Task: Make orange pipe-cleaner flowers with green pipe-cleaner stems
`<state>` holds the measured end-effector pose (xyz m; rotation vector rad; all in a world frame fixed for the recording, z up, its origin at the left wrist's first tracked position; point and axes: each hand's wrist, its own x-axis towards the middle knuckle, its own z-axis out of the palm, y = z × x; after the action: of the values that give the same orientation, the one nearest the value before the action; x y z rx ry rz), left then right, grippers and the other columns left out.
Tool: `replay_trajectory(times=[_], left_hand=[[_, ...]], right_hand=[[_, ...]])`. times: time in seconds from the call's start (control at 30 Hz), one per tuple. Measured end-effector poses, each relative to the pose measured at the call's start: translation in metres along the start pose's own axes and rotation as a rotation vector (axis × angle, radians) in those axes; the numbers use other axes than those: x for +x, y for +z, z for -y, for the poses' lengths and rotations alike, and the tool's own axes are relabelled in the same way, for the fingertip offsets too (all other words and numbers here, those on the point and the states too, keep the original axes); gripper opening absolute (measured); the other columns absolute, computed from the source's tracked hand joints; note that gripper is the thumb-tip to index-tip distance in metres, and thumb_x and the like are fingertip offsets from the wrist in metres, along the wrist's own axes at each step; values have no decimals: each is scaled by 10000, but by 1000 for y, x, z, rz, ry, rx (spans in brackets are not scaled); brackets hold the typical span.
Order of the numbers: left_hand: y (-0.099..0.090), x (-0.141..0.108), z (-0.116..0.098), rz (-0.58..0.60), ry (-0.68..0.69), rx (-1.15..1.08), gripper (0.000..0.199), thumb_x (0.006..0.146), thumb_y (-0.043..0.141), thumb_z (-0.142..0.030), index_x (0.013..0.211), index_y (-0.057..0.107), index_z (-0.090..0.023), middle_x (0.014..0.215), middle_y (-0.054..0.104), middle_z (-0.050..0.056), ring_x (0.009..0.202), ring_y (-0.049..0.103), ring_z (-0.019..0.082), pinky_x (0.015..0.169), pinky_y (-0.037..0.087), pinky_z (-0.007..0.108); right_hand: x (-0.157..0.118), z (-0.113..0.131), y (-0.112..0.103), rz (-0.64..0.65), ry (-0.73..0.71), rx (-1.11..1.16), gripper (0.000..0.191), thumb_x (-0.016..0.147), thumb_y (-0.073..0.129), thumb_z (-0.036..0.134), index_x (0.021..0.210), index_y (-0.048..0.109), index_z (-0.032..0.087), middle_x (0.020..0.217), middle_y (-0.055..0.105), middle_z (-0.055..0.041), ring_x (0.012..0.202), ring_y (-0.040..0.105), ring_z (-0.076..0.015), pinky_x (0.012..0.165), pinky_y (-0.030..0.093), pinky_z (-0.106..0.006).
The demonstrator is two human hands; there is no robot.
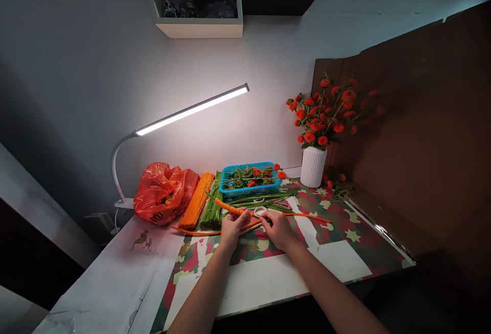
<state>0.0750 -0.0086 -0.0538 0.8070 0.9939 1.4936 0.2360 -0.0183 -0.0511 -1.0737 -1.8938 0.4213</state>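
Observation:
My left hand point(232, 225) is closed on an orange coiled pipe cleaner point(225, 206) whose green stem end points up to the left. My right hand point(276, 227) is pinched at the right end of the same piece, close beside my left fingers. A white tape roll point(260, 211) lies just beyond my right fingertips. Loose orange pipe cleaners point(312, 217) stretch out on both sides of my hands. Behind them are green stems point(268, 202), a bundle of orange pipe cleaners point(197, 202) and a bundle of green ones point(211, 212).
A blue basket point(251, 191) holds green and orange flower pieces. At the left are a red plastic bag point(163, 193) and a lit clamp lamp point(192, 110). A white vase point(313, 167) with orange flowers stands right, before a cardboard sheet point(414, 145). Shelves hang above.

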Motion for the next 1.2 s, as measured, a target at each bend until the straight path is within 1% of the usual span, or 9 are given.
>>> replay_trajectory(times=[0.27,0.43,0.6,0.7,0.8,0.9,0.97,1.1,1.2], left_hand=[[6,-3,7,79,-43,26,449,462,867,-343,781,663,-103,675,694,47,606,657,146,634,551,249],[4,-1,5,38,-32,25,444,514,851,-326,838,639,-109,702,679,43,608,651,142,616,551,246],[-2,5,-2,-105,64,-26,464,682,747,-355,1038,514,-172,854,661,54,596,630,117,516,540,232],[-7,10,-7,-228,109,-86,388,763,663,-357,1043,444,-201,896,650,49,541,580,84,451,504,197],[-11,12,-11,-327,149,-117,354,776,640,-349,1035,440,-211,830,631,12,510,544,66,456,487,176],[-12,11,-13,-333,201,-94,389,752,652,-368,1050,458,-210,760,607,-14,499,531,62,473,481,173],[-11,10,-13,-310,231,-69,426,733,662,-384,1067,464,-208,744,604,-21,496,528,62,477,478,174],[-9,9,-11,-291,232,-34,464,712,673,-403,1080,470,-205,774,621,-8,505,540,71,485,495,191],[-6,8,-10,-248,228,-11,490,712,670,-414,1105,471,-202,783,624,0,528,560,85,500,513,208]], right_hand=[[-1,2,2,21,-8,-8,183,864,479,200,793,648,197,763,673,-35,700,596,-171,634,414,-253],[0,1,2,-13,14,55,152,841,514,234,792,654,201,770,681,-30,709,606,-172,637,429,-257],[5,-13,3,-101,215,244,143,780,576,303,740,641,182,656,644,-17,585,575,-156,530,426,-248],[9,-20,1,-64,272,393,137,722,631,304,706,636,168,667,646,-26,620,590,-160,561,453,-256],[11,-22,-5,15,344,556,185,634,715,310,721,649,161,681,655,-22,649,604,-160,575,466,-257],[14,-22,-16,51,481,713,269,538,780,304,725,652,159,621,634,4,575,574,-134,494,433,-227],[16,-24,-23,4,592,832,305,507,797,293,740,650,162,606,628,16,492,526,-98,436,399,-203],[17,-29,-28,-109,772,1061,289,525,792,270,754,645,172,675,664,-4,453,522,-70,414,418,-183],[16,-29,-23,-122,816,1150,250,558,787,253,749,645,179,701,672,-9,488,561,-77,437,452,-179]])
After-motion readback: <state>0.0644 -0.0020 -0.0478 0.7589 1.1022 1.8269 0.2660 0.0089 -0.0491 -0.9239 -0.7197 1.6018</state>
